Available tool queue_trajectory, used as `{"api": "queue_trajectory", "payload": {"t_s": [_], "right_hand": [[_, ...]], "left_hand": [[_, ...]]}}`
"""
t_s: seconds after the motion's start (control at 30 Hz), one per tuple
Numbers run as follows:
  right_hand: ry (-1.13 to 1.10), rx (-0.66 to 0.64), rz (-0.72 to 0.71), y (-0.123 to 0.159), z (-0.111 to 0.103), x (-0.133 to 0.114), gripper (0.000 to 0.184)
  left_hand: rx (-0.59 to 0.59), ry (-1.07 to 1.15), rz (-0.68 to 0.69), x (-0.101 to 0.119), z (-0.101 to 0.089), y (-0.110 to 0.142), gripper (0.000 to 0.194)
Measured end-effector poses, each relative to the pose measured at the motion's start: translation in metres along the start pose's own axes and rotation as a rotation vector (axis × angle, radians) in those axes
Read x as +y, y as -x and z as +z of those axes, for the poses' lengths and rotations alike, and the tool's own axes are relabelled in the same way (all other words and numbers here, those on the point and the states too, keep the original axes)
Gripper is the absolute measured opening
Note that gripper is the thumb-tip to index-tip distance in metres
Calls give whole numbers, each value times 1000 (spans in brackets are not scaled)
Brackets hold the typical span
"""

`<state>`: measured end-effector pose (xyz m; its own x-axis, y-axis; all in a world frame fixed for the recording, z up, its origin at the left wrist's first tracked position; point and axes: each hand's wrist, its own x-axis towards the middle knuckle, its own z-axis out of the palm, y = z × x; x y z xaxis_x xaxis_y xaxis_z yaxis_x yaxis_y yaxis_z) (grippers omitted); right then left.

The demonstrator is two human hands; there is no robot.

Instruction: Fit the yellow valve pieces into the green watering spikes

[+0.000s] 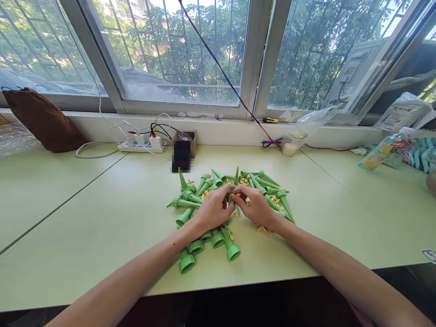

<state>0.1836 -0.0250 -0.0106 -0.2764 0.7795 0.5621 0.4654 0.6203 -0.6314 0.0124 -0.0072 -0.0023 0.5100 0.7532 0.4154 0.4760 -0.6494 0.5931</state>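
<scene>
Between fingers (241, 188): green piece (230, 198) (partly hidden).

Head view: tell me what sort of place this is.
Probably an indoor workroom: a long pale-green worktable set against windows, with a heap of green plastic spikes lying on it.

Bare hands (214, 206), bare forearms (323, 258), mole (174, 244) — left forearm (146, 267)

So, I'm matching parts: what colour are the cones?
Light green; the cones show best in the head view.
</scene>
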Motion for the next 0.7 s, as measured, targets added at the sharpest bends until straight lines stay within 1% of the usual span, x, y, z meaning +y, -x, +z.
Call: {"api": "queue_trajectory", "payload": {"t_s": [0.17,0.7], "right_hand": [[1,3,-7,0,0,0,13],[8,-20,-4,0,-1,0,15]], "left_hand": [[-4,1,2,-1,0,-1,37],[-19,8,22,-1,0,-1,34]]}}
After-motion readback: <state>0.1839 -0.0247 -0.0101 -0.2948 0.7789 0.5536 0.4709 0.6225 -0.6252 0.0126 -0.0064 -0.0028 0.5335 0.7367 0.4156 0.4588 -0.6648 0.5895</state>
